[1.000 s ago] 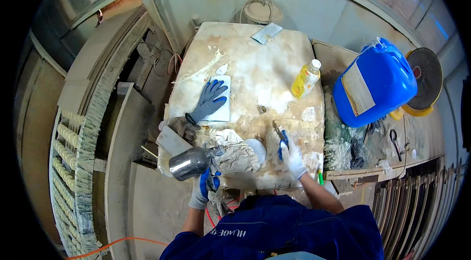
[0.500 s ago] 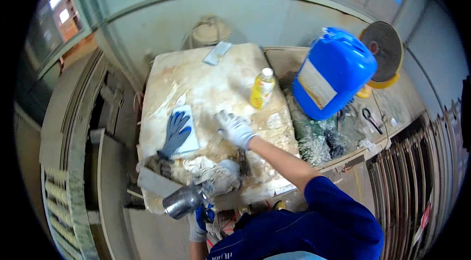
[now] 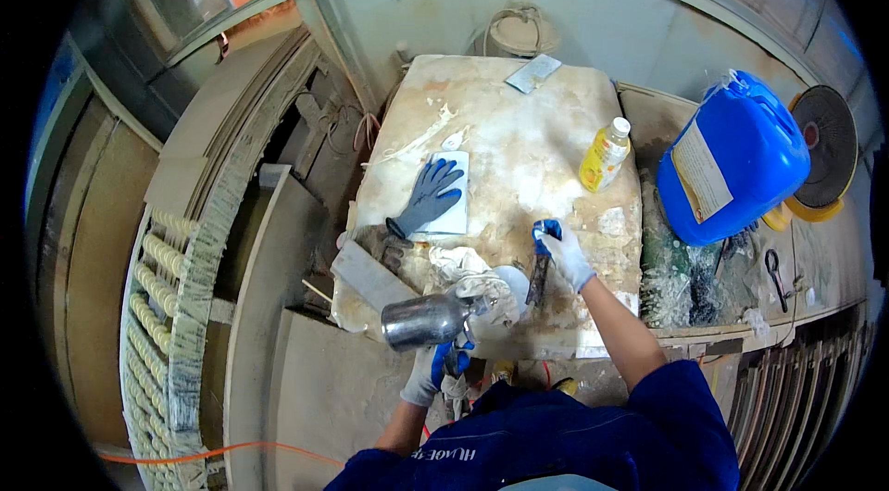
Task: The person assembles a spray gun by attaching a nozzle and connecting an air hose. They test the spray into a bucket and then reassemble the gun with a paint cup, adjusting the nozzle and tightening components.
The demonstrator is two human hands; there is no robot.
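Note:
My left hand [image 3: 428,375], in a white glove with blue on the fingers, is closed around the grip of a spray gun with a shiny metal cup [image 3: 419,321]. The gun is held over the table's near edge, its cup tilted to the left. My right hand [image 3: 563,248], gloved alike, is over the table with its fingers curled in and the blue side partly showing. What they hold, if anything, is hidden. Just below it is a dark, narrow object [image 3: 537,280], beside a crumpled whitish rag [image 3: 474,276].
A stained table [image 3: 519,134] bears a grey-blue glove [image 3: 431,197] on a white pad, a yellow-labelled bottle [image 3: 606,156], a flat block [image 3: 533,73] and a grey board [image 3: 370,275]. A blue jerrycan [image 3: 741,157], fan [image 3: 822,144] and scissors-like tool [image 3: 776,278] stand or lie right.
The view has swung left, so the scene sits further right. My right hand has gone from spread over the table to curled above the dark narrow object. My left still holds the spray gun.

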